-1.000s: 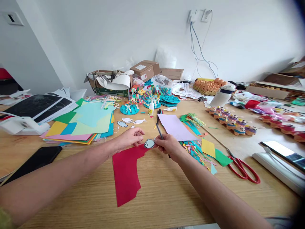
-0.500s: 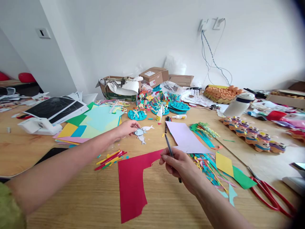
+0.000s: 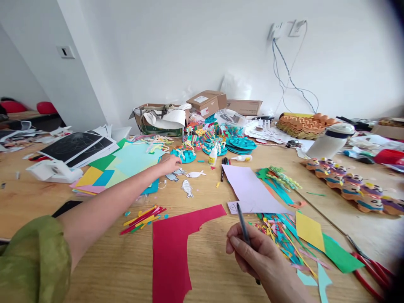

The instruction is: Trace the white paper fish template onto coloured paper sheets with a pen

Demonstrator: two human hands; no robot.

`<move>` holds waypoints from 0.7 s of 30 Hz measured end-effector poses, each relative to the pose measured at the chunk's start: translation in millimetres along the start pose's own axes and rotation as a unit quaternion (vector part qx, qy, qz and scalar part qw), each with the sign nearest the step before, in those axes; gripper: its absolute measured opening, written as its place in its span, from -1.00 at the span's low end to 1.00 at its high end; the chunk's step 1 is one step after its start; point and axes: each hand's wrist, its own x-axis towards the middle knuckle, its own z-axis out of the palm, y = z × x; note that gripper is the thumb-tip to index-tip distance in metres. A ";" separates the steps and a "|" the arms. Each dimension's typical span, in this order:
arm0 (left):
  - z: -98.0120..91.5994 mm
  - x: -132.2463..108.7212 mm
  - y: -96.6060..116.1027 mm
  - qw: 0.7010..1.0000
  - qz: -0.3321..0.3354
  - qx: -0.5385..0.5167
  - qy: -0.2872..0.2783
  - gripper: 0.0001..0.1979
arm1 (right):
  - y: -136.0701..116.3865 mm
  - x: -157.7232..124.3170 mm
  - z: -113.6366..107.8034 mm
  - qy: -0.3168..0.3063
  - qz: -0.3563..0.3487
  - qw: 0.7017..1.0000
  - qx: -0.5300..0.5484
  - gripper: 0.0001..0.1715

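My right hand [image 3: 252, 248] is closed around a dark pen [image 3: 242, 223], its upper end pointing away from me. Beyond that hand lies a lilac sheet [image 3: 249, 185] with a small drawn fish on its near left corner. A cut red sheet [image 3: 170, 252] rests to its left. My left hand [image 3: 171, 164] reaches forward to the near edge of a teal scalloped disc [image 3: 184, 155]; its fingers are mostly hidden. Just below it are blue-grey paper fish [image 3: 174, 176]. Two white paper fish, one plain [image 3: 195, 174] and one striped [image 3: 187, 188], lie to the right.
Coloured paper strips [image 3: 143, 219] and a stack of coloured sheets [image 3: 126, 164] are on the left. A glue bottle [image 3: 213, 155] stands mid-table. Paper scraps [image 3: 280, 235], red-handled scissors [image 3: 369, 265] and painted egg-carton figures [image 3: 350, 183] occupy the right. Boxes [image 3: 206, 103] line the wall.
My left hand has moved off the paper fish, slightly farther away toward the teal disc. The fish now lie more spread out. My right hand, with the pen, is lower and nearer in view.
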 end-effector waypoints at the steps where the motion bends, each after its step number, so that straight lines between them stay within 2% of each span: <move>1: -0.2 -3.1 4.8 0.999 0.031 0.012 -0.016 -0.77 | -0.2 -0.9 -0.4 0.004 0.002 1.000 0.002 -0.61; 5: 0.6 -13.7 25.1 0.981 0.161 0.037 -0.104 -0.69 | -1.2 -3.8 -0.7 0.011 0.000 1.000 0.000 -0.62; 8: 2.4 -10.9 31.4 0.967 0.200 0.054 -0.149 -0.75 | 0.1 -3.5 -0.3 0.014 0.000 1.000 -0.001 -0.60; 15: 3.7 9.4 29.0 0.957 0.198 0.052 -0.204 -0.76 | 1.9 -3.5 -0.2 0.032 0.010 0.999 0.009 -0.61; 21: -12.9 -1.9 28.5 0.956 0.170 -0.051 -0.235 -0.91 | 6.0 -0.4 -2.9 0.023 -0.009 1.000 -0.008 -0.64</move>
